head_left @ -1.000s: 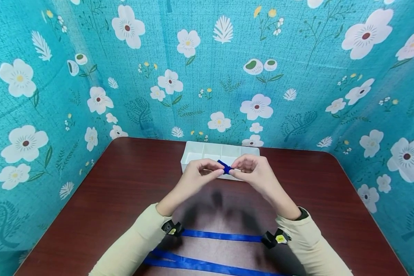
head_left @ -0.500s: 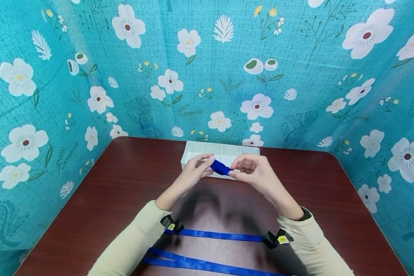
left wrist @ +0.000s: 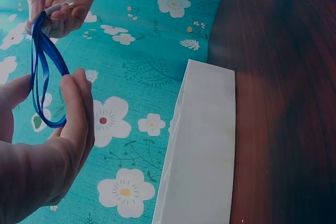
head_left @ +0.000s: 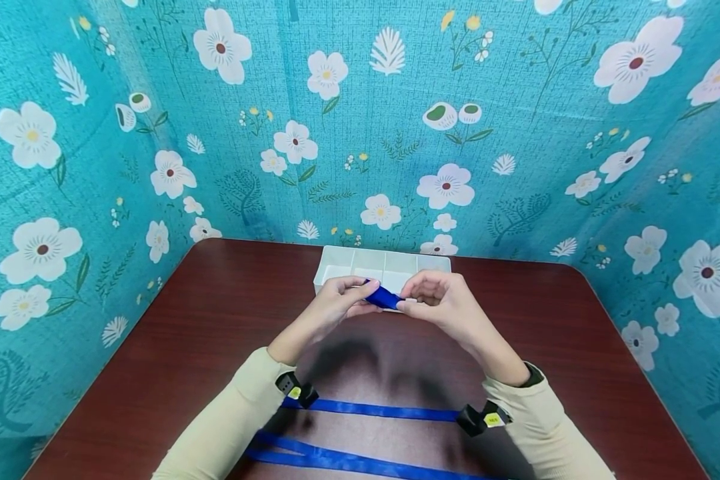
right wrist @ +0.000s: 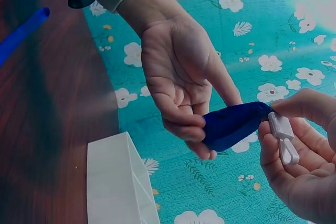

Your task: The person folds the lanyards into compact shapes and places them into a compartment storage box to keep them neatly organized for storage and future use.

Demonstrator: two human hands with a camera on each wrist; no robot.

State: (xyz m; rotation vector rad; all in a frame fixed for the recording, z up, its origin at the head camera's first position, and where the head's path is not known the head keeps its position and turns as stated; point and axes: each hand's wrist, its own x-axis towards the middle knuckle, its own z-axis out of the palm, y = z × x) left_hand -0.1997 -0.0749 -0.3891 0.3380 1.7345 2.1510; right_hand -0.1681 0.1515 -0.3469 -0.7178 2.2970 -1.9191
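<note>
A blue lanyard [head_left: 383, 296], gathered into a short looped bundle, is stretched between my two hands above the table. My left hand [head_left: 329, 305] holds its wide looped end, thumb on one side and fingers on the other. At the opposite end my right hand [head_left: 449, 303] pinches the lanyard beside its white plastic clip [right wrist: 282, 129], which lies against the fingers in the right wrist view. Several folded strands [left wrist: 53, 56] show as an open loop in the left wrist view.
Behind the hands a white divided box [head_left: 369, 259] stands at the table's far edge. More blue straps lie across the dark red table: one strap [head_left: 384, 409] below the hands and another pair [head_left: 360, 461] nearer the front. A flowered curtain [head_left: 360, 133] surrounds the table.
The left hand has moved left from beside the right fingers and now grips the lanyard's far end, exposing more of the blue bundle. The right hand keeps its pinch almost in place.
</note>
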